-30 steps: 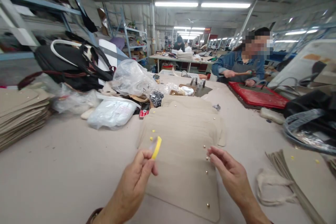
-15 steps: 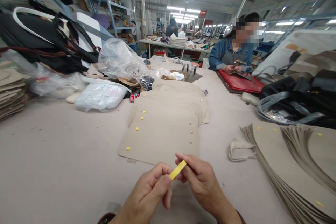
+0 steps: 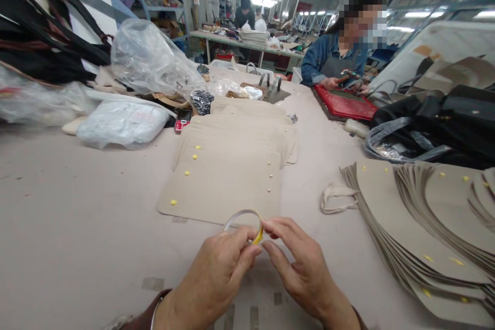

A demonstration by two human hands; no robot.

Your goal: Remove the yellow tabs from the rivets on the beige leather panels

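Both hands meet low in the middle of the view over the table. My left hand (image 3: pixel 222 273) pinches a small roll of tape (image 3: pixel 244 219), white outside and yellow inside, between thumb and fingers. My right hand (image 3: pixel 299 263) has its fingertips closed on the roll's yellow end from the right. Just beyond them lies a row of overlapped beige panels (image 3: pixel 224 185) with small yellow dots along the left edge and metal studs along the right.
A fanned stack of beige pieces (image 3: pixel 417 227) lies at the right beside a cloth loop (image 3: pixel 334 198). Plastic bags (image 3: pixel 124 124) and black bags (image 3: pixel 436 124) crowd the table's sides. A person in a denim jacket (image 3: pixel 328 56) hammers on a red mat (image 3: pixel 344 103).
My head has tipped down and the table has slid up the view. My right hand came over to the tape roll, and both hands now grip it closer to me.
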